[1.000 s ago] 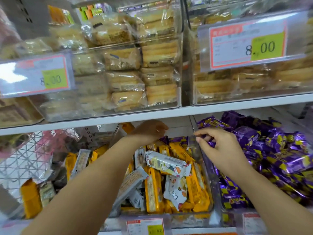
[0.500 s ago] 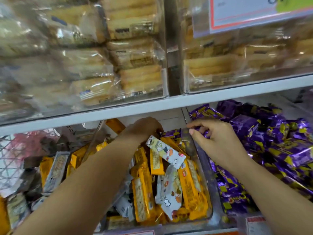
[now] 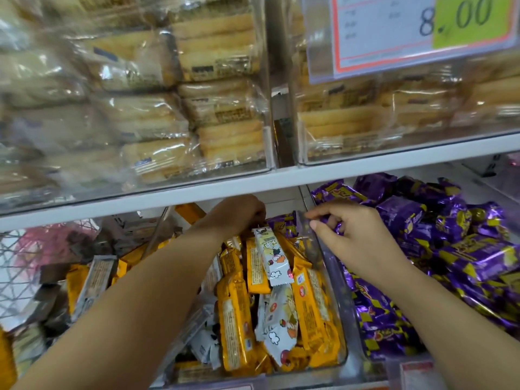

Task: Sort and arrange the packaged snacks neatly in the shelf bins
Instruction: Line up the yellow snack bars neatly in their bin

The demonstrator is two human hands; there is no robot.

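Spanning the whole width above your wrists: one white shelf board (image 3: pixel 168 197), its front edge just over both hands, leaving only a shallow gap to reach through.

- Biscuit packs (image 3: pixel 219 49), clear-wrapped and pale, stacked in two clear bins on the upper level. One price label (image 3: pixel 416 32) reads 8.00.
- Purple packets (image 3: pixel 455 249), shiny foil with yellow print, heaped in the right-hand compartment (too many and too overlapped to count).
- Middle bin (image 3: pixel 336 280), clear-walled. A strip of bare room shows at its back, under the shelf board.
- Yellow packets (image 3: pixel 235 319), long and narrow, at least four standing on end in the middle bin, packed close.
- White packets (image 3: pixel 271 254) with cartoon print: two on top of the yellow ones, the upper one tilted.
- Your right hand (image 3: pixel 357 240) is above the middle bin's right wall, fingers curled round one purple packet (image 3: pixel 333 225).
- Your left hand (image 3: pixel 239 212) is at the back of the middle bin, just above the upper white packet. Its fingertips are hidden, so its grip cannot be told.
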